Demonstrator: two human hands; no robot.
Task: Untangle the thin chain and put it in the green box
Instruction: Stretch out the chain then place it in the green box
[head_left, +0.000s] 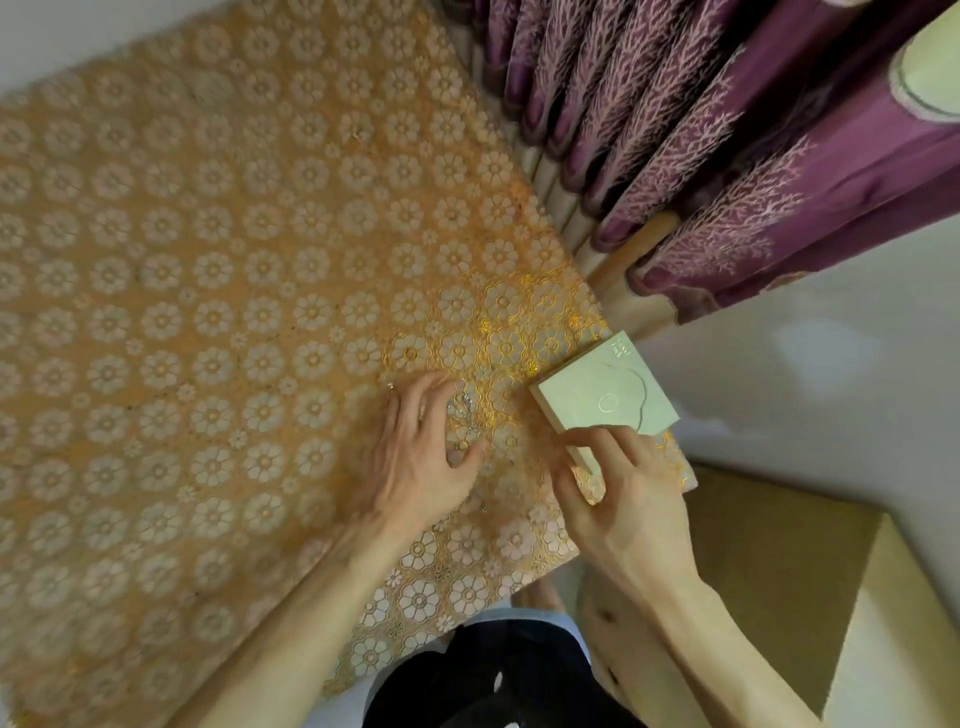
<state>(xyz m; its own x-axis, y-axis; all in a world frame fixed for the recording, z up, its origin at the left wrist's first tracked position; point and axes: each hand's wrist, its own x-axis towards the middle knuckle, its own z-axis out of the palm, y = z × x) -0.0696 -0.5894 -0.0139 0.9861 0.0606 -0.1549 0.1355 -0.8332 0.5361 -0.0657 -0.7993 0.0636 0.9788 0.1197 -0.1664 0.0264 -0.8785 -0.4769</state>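
A thin silvery chain (462, 415) lies bunched on the orange flower-patterned tablecloth (234, 291). My left hand (421, 457) rests on the cloth over it, fingers spread and relaxed, fingertips and thumb on either side of the chain. The pale green box (605, 397) sits closed at the table's right edge, with a thin embossed design on its lid. My right hand (618, 493) holds the box's near corner between thumb and fingers.
Purple patterned curtains (701, 145) hang just beyond the table's far right edge. A tan cardboard box (810, 571) stands on the floor at the lower right. The tablecloth stretches bare to the left.
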